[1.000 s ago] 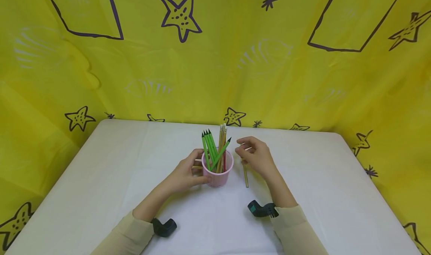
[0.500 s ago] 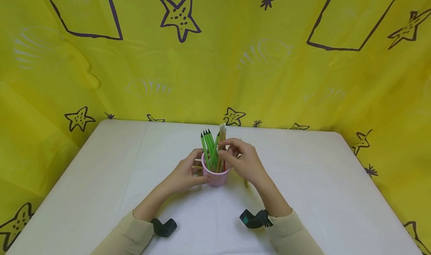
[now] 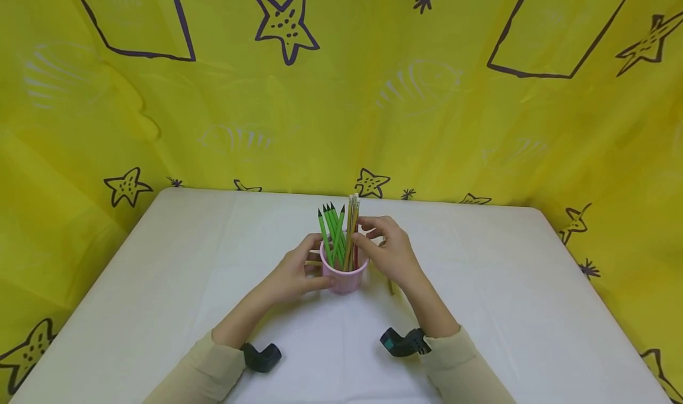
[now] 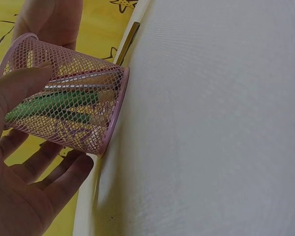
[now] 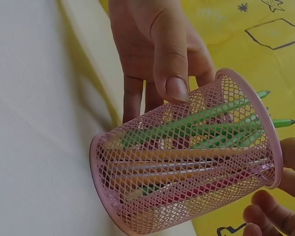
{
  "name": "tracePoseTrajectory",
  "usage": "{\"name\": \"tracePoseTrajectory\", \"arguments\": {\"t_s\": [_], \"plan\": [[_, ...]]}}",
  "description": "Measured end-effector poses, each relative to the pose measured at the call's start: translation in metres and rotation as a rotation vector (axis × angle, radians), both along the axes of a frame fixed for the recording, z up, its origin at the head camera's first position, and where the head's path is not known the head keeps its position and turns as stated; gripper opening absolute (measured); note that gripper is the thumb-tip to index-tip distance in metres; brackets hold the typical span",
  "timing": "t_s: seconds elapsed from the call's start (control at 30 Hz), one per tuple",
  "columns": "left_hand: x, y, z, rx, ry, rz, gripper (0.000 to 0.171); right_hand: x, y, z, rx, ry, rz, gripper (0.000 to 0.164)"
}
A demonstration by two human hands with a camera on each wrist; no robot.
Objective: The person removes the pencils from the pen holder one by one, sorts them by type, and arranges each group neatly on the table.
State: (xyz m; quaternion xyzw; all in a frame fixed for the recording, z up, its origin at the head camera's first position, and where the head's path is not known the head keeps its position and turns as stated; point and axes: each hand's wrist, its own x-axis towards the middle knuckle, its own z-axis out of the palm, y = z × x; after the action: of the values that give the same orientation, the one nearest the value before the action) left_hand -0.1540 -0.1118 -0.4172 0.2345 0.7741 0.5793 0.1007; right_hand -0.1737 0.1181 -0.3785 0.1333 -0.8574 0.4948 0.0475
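Observation:
A pink mesh pencil cup (image 3: 344, 282) stands upright on the table, filled with several green pencils (image 3: 326, 232), several gold pencils (image 3: 350, 229) and a red pencil (image 5: 211, 189). My left hand (image 3: 290, 276) grips the cup from its left side, thumb in front and fingers behind. Beside the rim, my right hand (image 3: 392, 253) has its thumb and forefinger apart at the gold pencils; whether they touch them is hard to tell. Under that hand lies one loose gold pencil (image 4: 129, 43) on the table, partly hidden in the head view.
White cloth covers the table (image 3: 256, 344). A yellow curtain (image 3: 341, 95) with drawn starfish hangs behind its far edge. Each wrist wears a dark camera, the left camera (image 3: 261, 357) and the right camera (image 3: 402, 342).
My right hand has come left from above the loose pencil to the cup's rim. The green pencil that leaned right now stands more upright. My left hand stays on the cup.

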Motion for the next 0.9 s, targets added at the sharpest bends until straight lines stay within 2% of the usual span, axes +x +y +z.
{"name": "tracePoseTrajectory", "arguments": {"t_s": [0.4, 0.6, 0.9], "plan": [[-0.0019, -0.0010, -0.0021, -0.011, 0.007, 0.000, 0.076, 0.0001, 0.0010, 0.0008, -0.002, -0.023, -0.028, 0.024], [-0.0012, -0.0011, -0.0017, -0.013, 0.007, 0.000, 0.075, -0.0007, 0.0034, 0.0008, -0.044, -0.047, -0.021, 0.015], [-0.0002, -0.0007, -0.0006, -0.016, -0.004, 0.008, 0.075, -0.0005, 0.0016, -0.0006, -0.044, -0.069, 0.002, 0.029]]}}
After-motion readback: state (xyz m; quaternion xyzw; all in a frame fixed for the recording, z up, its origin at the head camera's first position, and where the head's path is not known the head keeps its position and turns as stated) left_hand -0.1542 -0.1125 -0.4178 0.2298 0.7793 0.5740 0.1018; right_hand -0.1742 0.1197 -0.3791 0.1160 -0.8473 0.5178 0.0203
